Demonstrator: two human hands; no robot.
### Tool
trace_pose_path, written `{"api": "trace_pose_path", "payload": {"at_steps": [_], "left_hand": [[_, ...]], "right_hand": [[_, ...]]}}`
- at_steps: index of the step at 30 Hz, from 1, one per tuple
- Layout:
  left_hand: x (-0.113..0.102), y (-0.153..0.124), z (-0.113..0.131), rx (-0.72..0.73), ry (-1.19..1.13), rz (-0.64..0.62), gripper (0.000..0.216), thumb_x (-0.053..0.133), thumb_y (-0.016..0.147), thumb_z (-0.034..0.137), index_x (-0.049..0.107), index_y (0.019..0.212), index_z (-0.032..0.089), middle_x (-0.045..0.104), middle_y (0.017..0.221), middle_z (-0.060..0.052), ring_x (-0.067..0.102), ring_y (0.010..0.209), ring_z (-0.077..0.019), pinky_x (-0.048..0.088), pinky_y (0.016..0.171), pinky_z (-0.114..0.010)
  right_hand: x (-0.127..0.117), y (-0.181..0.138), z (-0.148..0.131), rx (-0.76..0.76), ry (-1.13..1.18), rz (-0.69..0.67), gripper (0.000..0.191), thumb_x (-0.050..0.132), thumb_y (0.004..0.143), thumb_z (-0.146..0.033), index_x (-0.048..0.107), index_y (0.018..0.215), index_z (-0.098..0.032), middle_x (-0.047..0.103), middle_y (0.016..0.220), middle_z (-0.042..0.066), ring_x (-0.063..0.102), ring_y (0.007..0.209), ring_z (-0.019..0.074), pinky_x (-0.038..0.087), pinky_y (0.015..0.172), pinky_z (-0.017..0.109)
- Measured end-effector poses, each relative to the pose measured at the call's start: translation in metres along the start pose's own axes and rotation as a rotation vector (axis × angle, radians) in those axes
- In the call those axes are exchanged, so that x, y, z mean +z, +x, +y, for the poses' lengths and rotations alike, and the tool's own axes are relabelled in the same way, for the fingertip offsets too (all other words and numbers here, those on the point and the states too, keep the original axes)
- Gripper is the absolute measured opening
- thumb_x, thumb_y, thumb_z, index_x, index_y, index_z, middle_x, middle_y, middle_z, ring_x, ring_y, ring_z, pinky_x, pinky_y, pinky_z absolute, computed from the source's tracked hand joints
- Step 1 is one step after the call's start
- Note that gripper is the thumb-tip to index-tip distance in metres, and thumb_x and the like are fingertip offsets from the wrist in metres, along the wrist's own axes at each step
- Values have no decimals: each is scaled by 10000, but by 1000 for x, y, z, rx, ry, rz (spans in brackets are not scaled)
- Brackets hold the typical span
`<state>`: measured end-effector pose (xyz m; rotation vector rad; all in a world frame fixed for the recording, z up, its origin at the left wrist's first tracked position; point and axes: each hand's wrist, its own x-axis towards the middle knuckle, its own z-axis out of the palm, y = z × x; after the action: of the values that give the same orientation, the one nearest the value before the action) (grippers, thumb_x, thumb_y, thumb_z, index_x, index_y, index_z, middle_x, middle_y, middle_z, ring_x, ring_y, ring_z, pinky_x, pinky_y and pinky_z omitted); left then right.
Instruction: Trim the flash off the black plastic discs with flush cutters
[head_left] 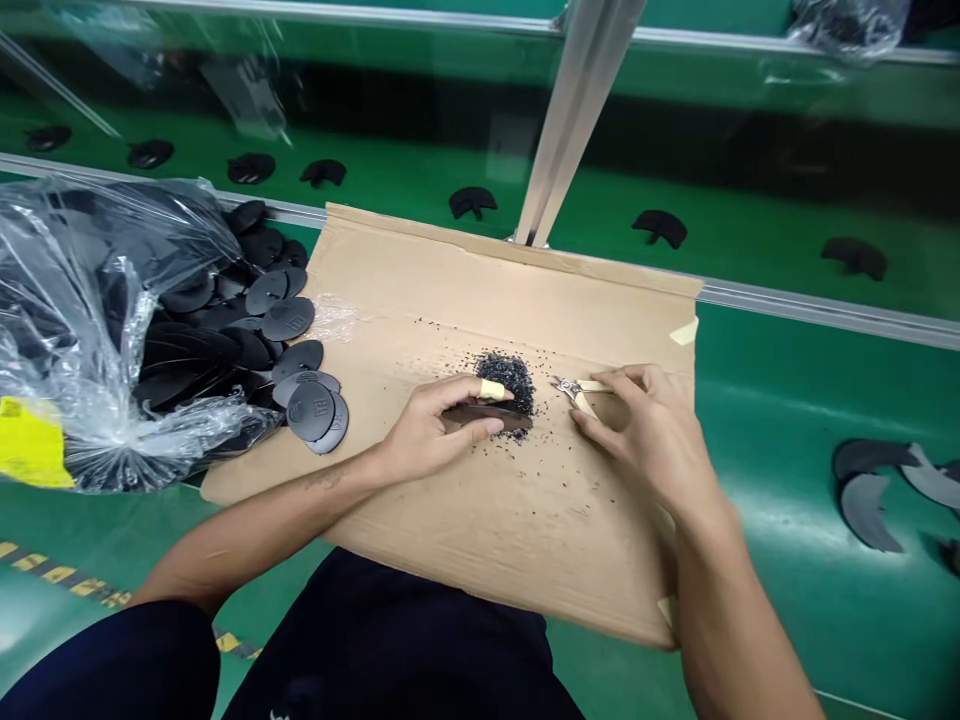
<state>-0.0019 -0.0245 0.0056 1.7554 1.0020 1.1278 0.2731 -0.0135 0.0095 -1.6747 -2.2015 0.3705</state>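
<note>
Between the thumb and fingers of my left hand is a black plastic disc, seen nearly edge-on. Pale tape wraps one of that hand's fingertips. Just behind and under the disc lies a heap of small black plastic scraps on a cardboard sheet. My right hand is closed around the light-coloured handles of a pair of side cutters. The cutters' jaws point left towards the heap, a short gap away from the disc.
At the left, a clear plastic bag spills many black discs onto the cardboard. Curved black pieces lie on the green surface at the right. A metal post rises behind the cardboard, with more black parts beyond the rail.
</note>
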Motion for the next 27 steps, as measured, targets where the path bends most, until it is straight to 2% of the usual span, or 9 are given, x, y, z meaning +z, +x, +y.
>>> {"api": "trace_pose_path", "payload": {"at_steps": [3,7,12,17,27], "left_hand": [[1,-1,-1,31,-12,-14,214,708,909,271,746,1094,172,779,982,-63,723,883,-147,599,804,-268],[0,0,-2,89,-51,-20,216,722,904,231,749,1113,187,776,1014,-61,719,937,-143,588,857,-269],[-2,2,-3,115,-76,-43,209,726,909,238,755,1109,184,768,988,-67,708,913,-144,583,837,-277],[-3,3,-3,142,-74,-67,217,727,912,271,756,1111,190,775,988,-79,707,901,-160,586,810,-294],[-2,3,-7,201,-107,-71,220,714,924,247,750,1135,194,778,1013,-83,705,926,-154,585,827,-297]], "right_hand": [[-3,-3,-14,-38,141,70,326,610,933,-399,670,1210,-237,616,1103,111,624,1015,281,538,858,431],[-5,-7,-36,-174,322,150,306,554,973,-299,618,1266,-237,669,1060,92,639,954,235,534,837,397],[-4,-11,-48,-308,450,106,312,655,925,-231,627,1235,-215,714,1000,85,664,868,215,551,745,370],[-4,-11,-46,-391,438,75,424,785,851,-273,639,1246,-222,738,1072,103,689,890,226,577,752,393],[-1,-11,-45,-456,332,135,460,786,847,-203,629,1277,-242,744,1074,95,691,884,221,573,732,391]]}}
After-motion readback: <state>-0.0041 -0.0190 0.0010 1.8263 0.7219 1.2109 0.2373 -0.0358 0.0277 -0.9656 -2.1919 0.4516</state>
